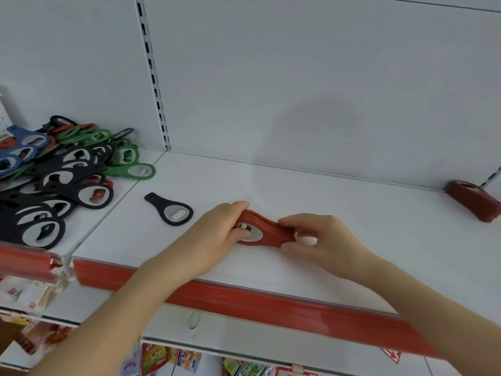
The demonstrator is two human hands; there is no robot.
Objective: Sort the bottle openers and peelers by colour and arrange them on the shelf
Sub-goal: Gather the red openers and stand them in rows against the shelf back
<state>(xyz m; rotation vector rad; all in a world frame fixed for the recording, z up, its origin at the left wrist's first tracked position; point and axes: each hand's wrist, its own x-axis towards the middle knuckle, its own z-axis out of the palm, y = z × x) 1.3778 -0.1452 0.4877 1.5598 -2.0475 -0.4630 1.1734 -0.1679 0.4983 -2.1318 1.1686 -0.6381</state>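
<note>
both hands (217, 229) (322, 236) pinch flat red openers (268, 231) on shelf (325, 202).

red stack (273, 233): wide end partly under the left hand (225, 226); narrow end buried in the right hand (322, 237); layers too thin to count
pile (67, 169): runs off the left edge; lower pieces covered by upper ones; number of each colour cannot be told; whether any are peelers cannot be told
far stack (471, 202): cut by the right edge; blurred; piece count unclear
white item (4, 118): only a dotted sliver at the left edge, behind the pile; unidentifiable
packets (162, 359): below the shelf (298, 185); cut by the bottom edge; print blurred, unreadable
forearms (130, 302): cut off at the bottom edge
</note>
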